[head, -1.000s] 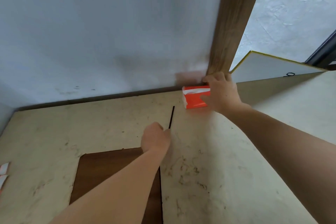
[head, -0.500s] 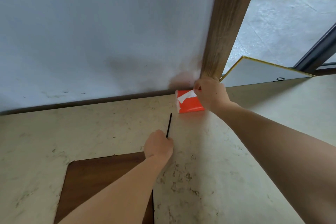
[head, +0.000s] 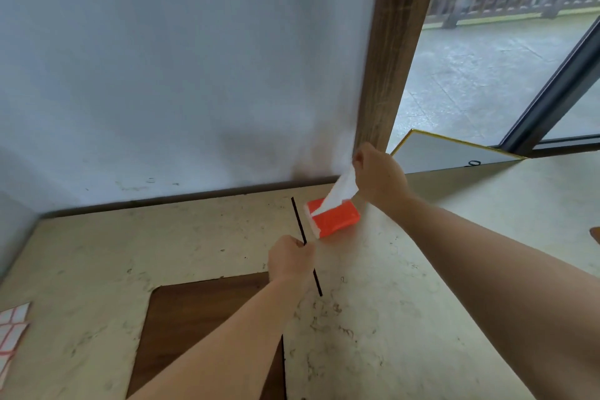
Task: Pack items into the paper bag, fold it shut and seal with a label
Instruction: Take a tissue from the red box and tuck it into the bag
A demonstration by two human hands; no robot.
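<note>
- Your right hand (head: pixel 378 177) pinches a white tissue (head: pixel 339 193), drawing it up from the orange tissue pack (head: pixel 334 217) just below your fingertips.
- Your left hand (head: pixel 289 258) curls round a thin black stick (head: pixel 305 243), keeping it clear of the pack.

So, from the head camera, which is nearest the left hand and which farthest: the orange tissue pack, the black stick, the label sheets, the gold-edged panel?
Measured from the left hand:
1. Black stick, gripped in that hand.
2. Orange tissue pack, just ahead and to the right, by the wall.
3. Gold-edged panel, far right, behind the right hand.
4. Label sheets, at the left edge, lying on the table.
</note>
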